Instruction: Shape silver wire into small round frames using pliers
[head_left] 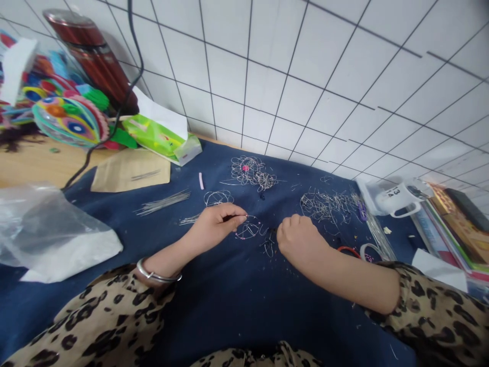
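Thumb and forefinger of my left hand [218, 223] pinch the edge of a bent wire piece [247, 235] with small pink beads. It forms a loop with wires crossing inside, just above the blue cloth [229, 306]. My right hand [301, 242] is a short way to the right, its fingers curled closed and the back of the hand facing me. Whatever it holds is hidden. Beside its fingertips is a small dark tangle [269, 245] with thin loops. Behind my left hand are a coil of wire [218, 198] and a bundle of straight wires [189, 219].
Wire tangles [252, 172] lie at the back, one with a pink spot, and more wire scrap [328, 206] at right. Red-handled scissors [348, 250] and a tape roll [370, 252] sit by my right forearm. A plastic bag [57, 229], thermos [93, 56] and mug [395, 199] stand around.
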A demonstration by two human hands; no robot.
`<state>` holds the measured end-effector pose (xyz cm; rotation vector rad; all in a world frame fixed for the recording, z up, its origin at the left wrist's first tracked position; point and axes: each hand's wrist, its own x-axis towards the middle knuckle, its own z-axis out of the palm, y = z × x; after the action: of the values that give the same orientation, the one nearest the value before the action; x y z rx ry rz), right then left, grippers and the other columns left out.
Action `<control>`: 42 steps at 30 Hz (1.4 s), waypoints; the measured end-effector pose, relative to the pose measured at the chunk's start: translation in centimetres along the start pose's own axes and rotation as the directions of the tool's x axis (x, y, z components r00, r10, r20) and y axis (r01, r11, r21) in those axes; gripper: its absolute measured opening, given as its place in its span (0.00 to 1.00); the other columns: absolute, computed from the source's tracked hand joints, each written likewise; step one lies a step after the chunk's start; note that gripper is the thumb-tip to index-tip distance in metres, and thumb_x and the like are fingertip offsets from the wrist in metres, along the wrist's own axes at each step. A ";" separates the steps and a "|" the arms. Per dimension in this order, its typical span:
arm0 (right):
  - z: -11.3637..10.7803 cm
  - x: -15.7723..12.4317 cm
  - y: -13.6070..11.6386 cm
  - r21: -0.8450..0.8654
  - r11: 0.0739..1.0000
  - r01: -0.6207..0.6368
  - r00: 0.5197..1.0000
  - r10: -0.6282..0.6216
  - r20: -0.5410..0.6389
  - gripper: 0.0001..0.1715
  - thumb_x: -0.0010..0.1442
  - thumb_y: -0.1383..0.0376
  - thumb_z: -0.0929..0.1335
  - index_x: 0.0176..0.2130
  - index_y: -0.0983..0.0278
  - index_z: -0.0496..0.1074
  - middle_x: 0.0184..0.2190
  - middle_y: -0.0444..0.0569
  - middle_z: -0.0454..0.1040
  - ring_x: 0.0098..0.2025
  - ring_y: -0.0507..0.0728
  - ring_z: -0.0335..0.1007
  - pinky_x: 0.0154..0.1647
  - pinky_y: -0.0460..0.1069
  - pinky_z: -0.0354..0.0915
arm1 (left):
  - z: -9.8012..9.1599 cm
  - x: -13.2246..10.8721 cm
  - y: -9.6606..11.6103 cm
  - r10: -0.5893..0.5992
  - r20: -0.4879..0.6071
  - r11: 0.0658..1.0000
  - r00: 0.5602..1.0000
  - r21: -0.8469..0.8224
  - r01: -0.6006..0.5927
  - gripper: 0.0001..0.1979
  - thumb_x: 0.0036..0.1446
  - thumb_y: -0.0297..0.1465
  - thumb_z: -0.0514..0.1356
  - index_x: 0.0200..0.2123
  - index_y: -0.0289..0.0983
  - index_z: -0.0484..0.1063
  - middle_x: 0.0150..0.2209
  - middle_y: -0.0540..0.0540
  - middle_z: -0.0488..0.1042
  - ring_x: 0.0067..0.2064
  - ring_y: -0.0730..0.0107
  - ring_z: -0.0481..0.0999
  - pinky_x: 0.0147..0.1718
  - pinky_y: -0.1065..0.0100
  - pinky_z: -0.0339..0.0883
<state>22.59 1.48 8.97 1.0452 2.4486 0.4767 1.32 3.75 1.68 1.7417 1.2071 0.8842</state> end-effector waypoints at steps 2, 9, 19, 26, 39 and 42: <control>0.1 0.1 0.5 0.031 1.000 0.005 1.000 -0.005 0.006 0.10 0.54 0.75 0.61 0.34 0.70 0.70 0.27 0.54 0.66 0.31 0.59 0.62 0.25 0.50 0.49 | 0.0 0.0 0.1 -0.001 -0.001 1.000 1.000 -0.005 0.001 0.09 0.56 0.35 0.55 0.35 0.38 0.72 0.30 0.49 0.72 0.26 0.76 0.71 0.28 0.72 0.67; 2.2 -2.3 3.1 0.264 0.941 -0.210 0.978 0.202 0.059 0.19 0.60 0.53 0.59 0.37 0.64 0.70 0.32 0.52 0.69 0.36 0.59 0.65 0.33 0.50 0.56 | -0.2 0.0 0.2 -0.001 -0.009 1.000 1.000 0.008 0.001 0.09 0.56 0.35 0.55 0.35 0.38 0.72 0.29 0.49 0.72 0.26 0.75 0.71 0.29 0.71 0.67; 6.5 -3.0 4.7 0.863 0.150 -0.483 0.855 -0.130 0.502 0.31 0.59 0.45 0.55 0.37 0.67 0.71 0.28 0.49 0.72 0.23 0.49 0.67 0.23 0.43 0.61 | 0.1 0.0 0.1 -0.010 -0.006 1.000 1.000 0.014 0.010 0.09 0.56 0.35 0.55 0.34 0.38 0.72 0.28 0.50 0.72 0.26 0.75 0.72 0.28 0.71 0.67; 6.9 -1.9 5.0 0.880 0.101 -0.463 0.854 -0.214 0.474 0.32 0.58 0.44 0.56 0.37 0.67 0.72 0.27 0.48 0.72 0.23 0.48 0.67 0.23 0.43 0.62 | 0.0 0.1 0.1 -0.012 0.003 1.000 1.000 0.024 0.012 0.08 0.56 0.33 0.55 0.34 0.38 0.72 0.28 0.50 0.71 0.26 0.75 0.71 0.29 0.71 0.66; 6.8 -0.9 4.9 0.896 0.220 -0.385 0.892 -0.161 0.423 0.32 0.59 0.44 0.55 0.35 0.65 0.73 0.24 0.45 0.69 0.22 0.48 0.61 0.23 0.43 0.56 | -0.1 0.1 0.0 -0.018 0.002 1.000 1.000 0.016 0.018 0.09 0.56 0.34 0.55 0.35 0.37 0.72 0.29 0.50 0.71 0.26 0.75 0.71 0.29 0.71 0.66; 6.5 -1.3 4.2 0.875 0.384 -0.294 0.929 -0.102 0.357 0.30 0.61 0.47 0.54 0.35 0.63 0.72 0.26 0.46 0.70 0.26 0.50 0.64 0.27 0.44 0.56 | -0.2 0.1 0.1 -0.018 0.001 1.000 1.000 0.017 0.018 0.09 0.56 0.35 0.55 0.35 0.37 0.72 0.29 0.49 0.72 0.26 0.75 0.71 0.29 0.71 0.67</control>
<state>29.21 4.15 5.77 1.4911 2.2013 -1.1792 1.22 3.83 1.82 1.7426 1.2309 0.8647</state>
